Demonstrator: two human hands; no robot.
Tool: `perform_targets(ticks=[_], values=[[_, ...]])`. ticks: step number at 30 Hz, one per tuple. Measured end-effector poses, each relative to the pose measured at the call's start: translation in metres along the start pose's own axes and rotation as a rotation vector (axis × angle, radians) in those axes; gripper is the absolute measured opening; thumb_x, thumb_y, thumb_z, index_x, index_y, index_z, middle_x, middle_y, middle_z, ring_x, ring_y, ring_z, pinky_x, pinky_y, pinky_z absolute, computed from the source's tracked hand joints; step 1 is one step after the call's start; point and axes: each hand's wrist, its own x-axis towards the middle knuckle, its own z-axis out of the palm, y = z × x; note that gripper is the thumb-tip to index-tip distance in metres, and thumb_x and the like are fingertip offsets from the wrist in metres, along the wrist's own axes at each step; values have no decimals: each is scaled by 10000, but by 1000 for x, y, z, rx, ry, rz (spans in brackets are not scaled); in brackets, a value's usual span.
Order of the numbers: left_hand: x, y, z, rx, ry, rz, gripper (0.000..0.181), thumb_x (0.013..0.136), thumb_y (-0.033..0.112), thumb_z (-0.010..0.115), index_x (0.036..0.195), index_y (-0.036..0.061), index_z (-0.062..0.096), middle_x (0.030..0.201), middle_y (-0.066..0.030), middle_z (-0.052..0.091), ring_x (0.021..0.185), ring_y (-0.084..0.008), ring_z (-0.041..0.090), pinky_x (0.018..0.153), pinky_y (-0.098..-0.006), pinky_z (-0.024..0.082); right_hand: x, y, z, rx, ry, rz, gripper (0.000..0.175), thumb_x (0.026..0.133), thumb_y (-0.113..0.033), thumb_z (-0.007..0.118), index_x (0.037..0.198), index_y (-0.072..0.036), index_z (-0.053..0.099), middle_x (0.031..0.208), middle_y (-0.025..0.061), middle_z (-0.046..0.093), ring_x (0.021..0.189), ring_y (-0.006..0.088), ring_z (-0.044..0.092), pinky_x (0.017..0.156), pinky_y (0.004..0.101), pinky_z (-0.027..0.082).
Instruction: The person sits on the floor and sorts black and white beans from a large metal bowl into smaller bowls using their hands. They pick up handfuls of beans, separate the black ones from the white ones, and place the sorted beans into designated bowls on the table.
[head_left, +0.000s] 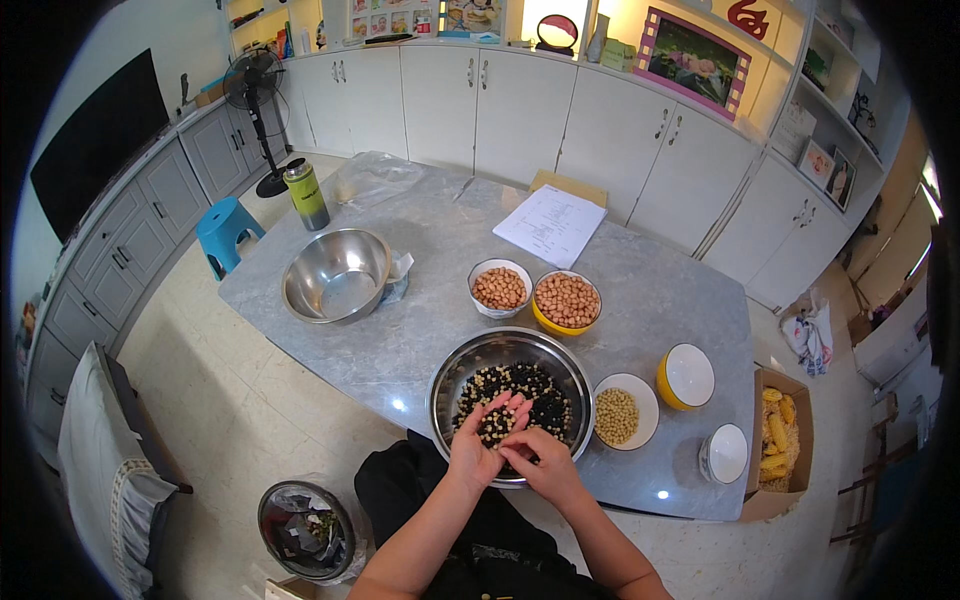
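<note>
My left hand (480, 448) is cupped palm up over a steel basin (585, 382), with black and pale yellow beans (498, 421) lying in it. The thumb and fingertips of my right hand (541, 463) are pinched together at the base of the left palm; whether a bean is between them cannot be told. Mixed black and pale beans (540, 386) cover the basin's bottom. Just right of the basin, a white bowl (646, 401) contains pale yellow beans (616, 416). Behind the basin, a white bowl (480, 304) and a yellow bowl (559, 328) contain peanuts.
An empty yellow bowl (686, 376) and small white bowl (724, 454) stand on the right. Farther left are a large steel bowl (337, 276) and green bottle (306, 196). Papers (550, 225) lie at the back. A corn box (802, 435) and waste bin (264, 536) flank the table.
</note>
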Motion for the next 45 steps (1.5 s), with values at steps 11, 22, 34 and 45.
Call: perform_targets(ticks=[11,22,34,45], values=[[2,1,-9,-8,-6,-38,479,1029,307,293,1304,-28,496,1307,-161,538,1182,-281,533,978,-347,468,37,-11,-14,-291,-16,-204,250,775,-96,707,1019,-54,673,1007,120,638,925,261,628,804,346,507],[5,1,-14,-53,2,-44,440,1026,268,312,1282,-29,513,1311,-164,534,1198,-264,526,1013,-377,455,42,-11,-11,-201,47,-187,161,788,-56,665,948,-40,674,910,115,652,871,297,626,777,372,502],[4,0,-11,-91,-18,-27,420,1016,249,347,1293,-36,486,1304,-171,535,1214,-283,517,1044,-442,436,41,-16,-30,-355,29,-133,168,795,-107,684,958,-64,688,983,82,654,929,286,616,803,362,498],[4,-1,-13,-46,19,-36,381,1002,245,399,1306,32,480,1294,-115,554,1192,-253,535,988,-421,461,50,-11,-17,-484,19,-250,131,769,-80,656,899,-81,674,852,73,627,800,291,602,696,410,483]])
